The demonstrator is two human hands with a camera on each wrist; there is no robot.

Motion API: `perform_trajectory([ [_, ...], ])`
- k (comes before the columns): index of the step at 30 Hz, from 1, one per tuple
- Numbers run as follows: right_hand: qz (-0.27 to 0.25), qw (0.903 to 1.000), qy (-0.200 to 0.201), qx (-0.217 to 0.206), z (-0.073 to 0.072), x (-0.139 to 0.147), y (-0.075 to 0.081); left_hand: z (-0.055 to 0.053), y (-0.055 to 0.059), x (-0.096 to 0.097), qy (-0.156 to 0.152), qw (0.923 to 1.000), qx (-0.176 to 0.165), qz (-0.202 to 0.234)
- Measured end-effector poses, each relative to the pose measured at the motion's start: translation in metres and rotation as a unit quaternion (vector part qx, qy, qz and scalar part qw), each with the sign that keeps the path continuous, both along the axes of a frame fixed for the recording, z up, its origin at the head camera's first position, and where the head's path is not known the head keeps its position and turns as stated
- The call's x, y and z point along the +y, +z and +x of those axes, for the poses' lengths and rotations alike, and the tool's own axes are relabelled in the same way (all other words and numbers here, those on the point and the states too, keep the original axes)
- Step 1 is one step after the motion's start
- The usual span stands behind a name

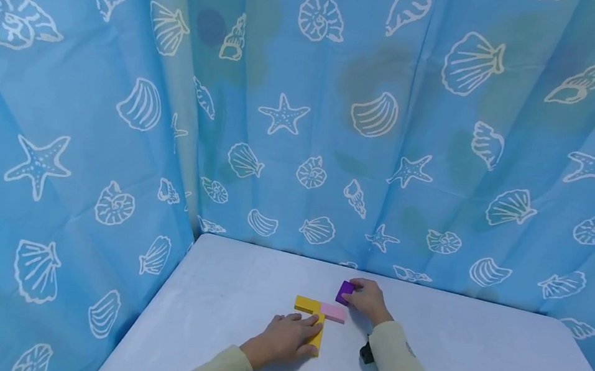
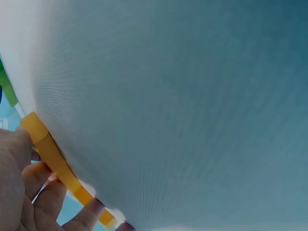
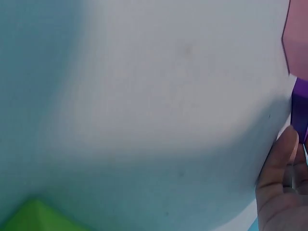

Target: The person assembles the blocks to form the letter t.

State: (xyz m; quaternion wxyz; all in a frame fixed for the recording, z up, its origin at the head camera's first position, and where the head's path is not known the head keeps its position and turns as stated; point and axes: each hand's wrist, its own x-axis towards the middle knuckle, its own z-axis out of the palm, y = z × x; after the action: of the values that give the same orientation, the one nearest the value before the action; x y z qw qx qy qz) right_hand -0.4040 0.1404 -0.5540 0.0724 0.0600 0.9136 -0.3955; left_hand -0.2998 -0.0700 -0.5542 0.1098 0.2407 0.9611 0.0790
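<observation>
Yellow and pink blocks form a T on the white table. Its crossbar is a yellow block [image 1: 307,304] beside a pink block [image 1: 333,312]. The stem is a long yellow block [image 1: 316,336], partly covered by my left hand [image 1: 285,337]. That hand holds the stem, thumb by its near end and fingers spread toward its far end. In the left wrist view, fingers lie along the yellow blocks [image 2: 57,163]. My right hand [image 1: 367,298] pinches a purple block [image 1: 344,292] just beyond the pink one. Whether the purple block touches the table, I cannot tell.
A white-covered table [image 1: 477,366] extends around both hands. Behind and to the left hangs a blue curtain [image 1: 283,209] with white shell prints. Dark devices sit at both wrists. A blurred green shape [image 3: 38,216] shows at the right wrist view's lower edge.
</observation>
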Motion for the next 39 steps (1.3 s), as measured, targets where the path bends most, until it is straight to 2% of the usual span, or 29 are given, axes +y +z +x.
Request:
perform_trajectory([
  [13, -0.007, 0.9999, -0.003, -0.009, -0.004, -0.016, -0.001, 0.000, 0.005, 0.000, 0.002, 1.0000, -0.007, -0.004],
  [25, -0.011, 0.9998, 0.006, -0.017, -0.006, -0.033, 0.000, 0.000, 0.003, -0.001, 0.003, 0.9999, -0.009, -0.007],
  [39, -0.012, 0.9996, 0.016, -0.021, -0.007, -0.035, -0.007, 0.001, 0.004, 0.000, 0.001, 0.9999, -0.006, -0.012],
])
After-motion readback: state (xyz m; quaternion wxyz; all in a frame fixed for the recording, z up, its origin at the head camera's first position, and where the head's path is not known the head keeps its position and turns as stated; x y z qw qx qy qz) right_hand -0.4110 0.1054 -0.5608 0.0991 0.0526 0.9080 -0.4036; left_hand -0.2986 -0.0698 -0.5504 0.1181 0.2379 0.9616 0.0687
